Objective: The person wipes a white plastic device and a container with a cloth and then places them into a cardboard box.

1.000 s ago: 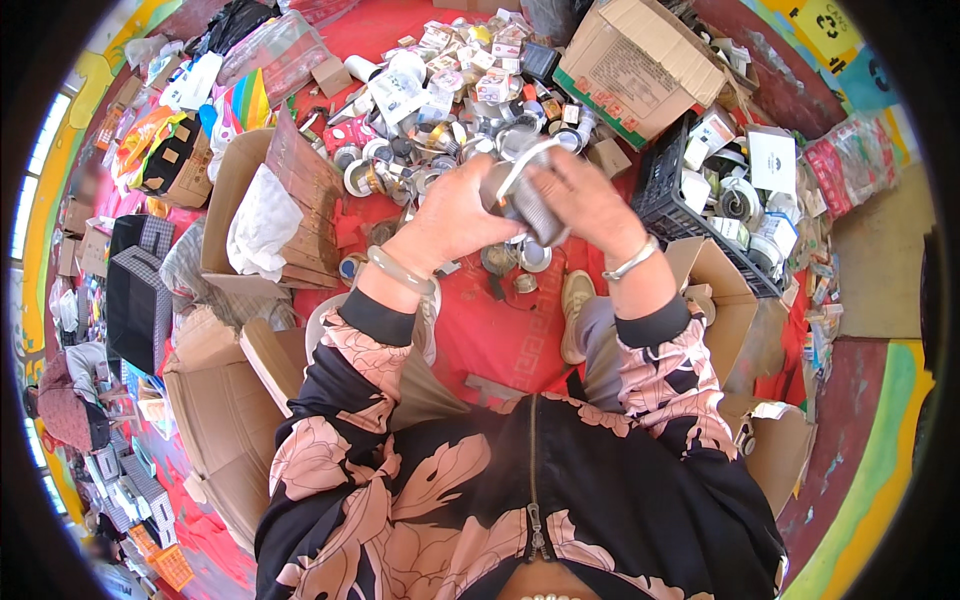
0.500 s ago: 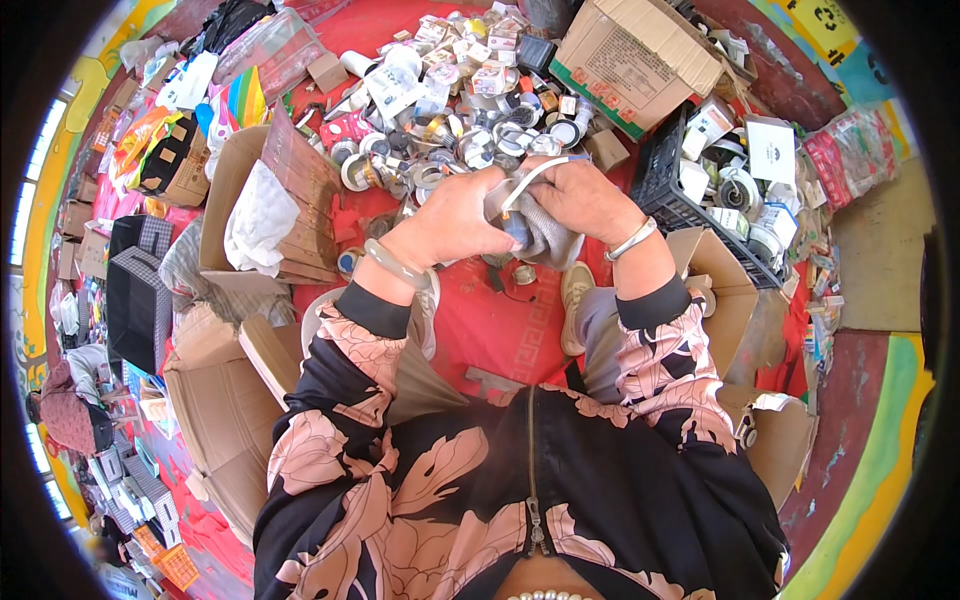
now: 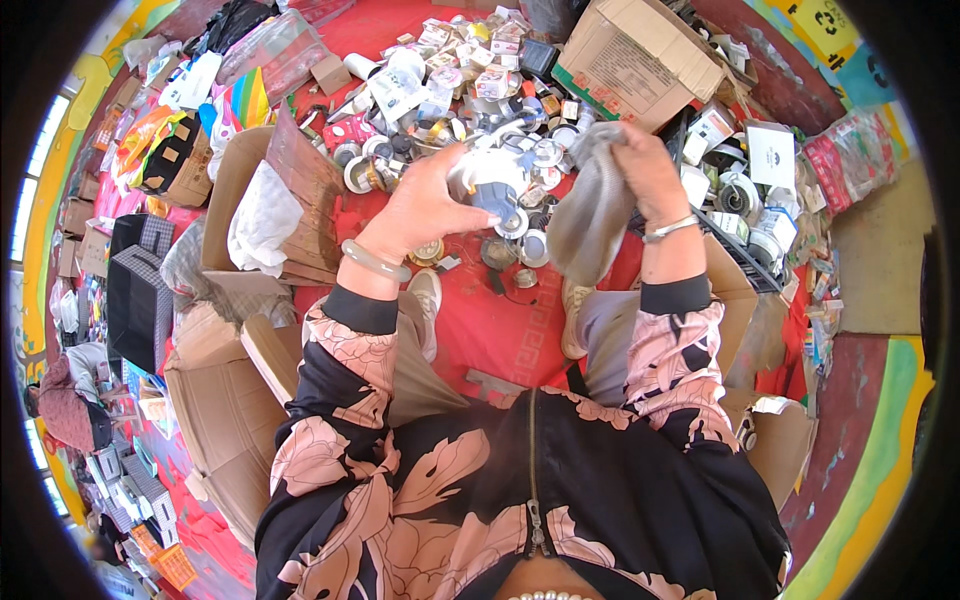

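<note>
My left hand (image 3: pixel 415 210) is closed around a white light fitting (image 3: pixel 492 178) with a grey-blue part and a white lead. Blur and the pile behind hide some of its outline. From my right hand (image 3: pixel 652 172), closed at its upper edge, hangs a grey cloth (image 3: pixel 588 225), apart from the fitting. Beyond both hands spreads a heap of round light fittings (image 3: pixel 375 172) mixed with small white boxes (image 3: pixel 492 82). A few loose round pieces, one a gold-rimmed fitting (image 3: pixel 427 250), lie on the red floor covering (image 3: pixel 490 320) below my hands.
At the right stands a black crate (image 3: pixel 740 262) of fittings and boxes, with a large carton (image 3: pixel 640 62) behind it. Open cartons flank me, one brown carton (image 3: pixel 235 225) holding white wrapping. Another person (image 3: pixel 75 400) is at the far left. My shoes (image 3: pixel 425 300) rest on the red covering.
My hands have moved apart. The cloth, earlier bunched around the fitting between both hands, now hangs from my right hand farther right, and the fitting stays in my left.
</note>
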{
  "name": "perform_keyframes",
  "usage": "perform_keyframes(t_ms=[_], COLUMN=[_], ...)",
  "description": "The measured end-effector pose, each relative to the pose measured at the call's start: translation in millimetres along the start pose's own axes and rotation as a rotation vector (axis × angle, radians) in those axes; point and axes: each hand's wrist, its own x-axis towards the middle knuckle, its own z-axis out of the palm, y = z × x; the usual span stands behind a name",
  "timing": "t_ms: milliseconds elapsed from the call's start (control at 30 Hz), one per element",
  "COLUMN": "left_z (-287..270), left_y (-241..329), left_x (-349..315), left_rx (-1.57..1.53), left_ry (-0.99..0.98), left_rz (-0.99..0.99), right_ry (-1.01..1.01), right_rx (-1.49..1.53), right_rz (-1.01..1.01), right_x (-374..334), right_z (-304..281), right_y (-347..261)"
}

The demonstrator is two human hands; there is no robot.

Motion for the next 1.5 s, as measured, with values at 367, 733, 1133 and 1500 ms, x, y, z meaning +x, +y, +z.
perform_keyframes(t_ms=[367,733,1133,1500], left_z=[18,19,26,0], left_y=[11,11,6,-10], left_x=[5,4,7,5], left_rx=[-0.731,-0.913,-0.979,-1.492], left_ry=[0.078,-0.064,-0.001,0.217], left_rz=[-0.037,-0.121,-0.171,-0.048], right_ry=[-0.030,0.277,0.215,0.288], right_rx=[0.347,-0.434,-0.281,0.648], right_rz=[-0.189,-0.595,-0.512,-0.019], right_x=[-30,-18,-11,-3], right_z=[93,86,73,40], right_y=[2,0,6,-10])
